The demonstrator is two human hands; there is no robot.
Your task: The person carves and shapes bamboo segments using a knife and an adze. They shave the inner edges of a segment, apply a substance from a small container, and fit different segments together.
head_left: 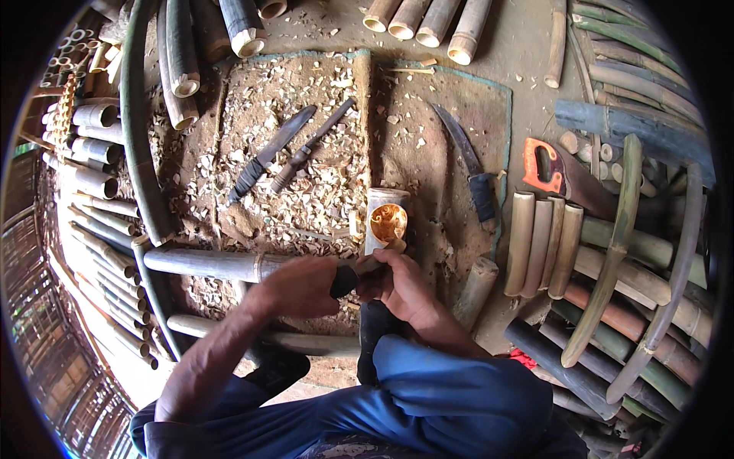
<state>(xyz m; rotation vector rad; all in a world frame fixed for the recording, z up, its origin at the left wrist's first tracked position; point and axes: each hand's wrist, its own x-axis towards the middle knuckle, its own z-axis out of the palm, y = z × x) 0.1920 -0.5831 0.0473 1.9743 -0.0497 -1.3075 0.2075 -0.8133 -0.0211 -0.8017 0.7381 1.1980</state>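
My left hand (302, 287) is closed around the black handle (345, 281) of what looks like a knife; the fingers' undersides are hidden. A short greyish blade (371, 265) shows between my two hands, running toward my right thumb. My right hand (404, 287) has its thumb and fingers pinched at that blade, close to the near end of a cut bamboo section (377, 200). That section stands just beyond my hands, its slanted opening showing a brown hollow with pale curled shavings.
Chips cover the brown mat (428, 161). On it lie a wrapped-handle knife (264, 157), a narrow dark tool (313, 145) and a curved knife (468, 157). A bamboo pole (206, 264) crosses at left. An orange-handled saw (562, 172) and bamboo stacks (543, 245) stand right.
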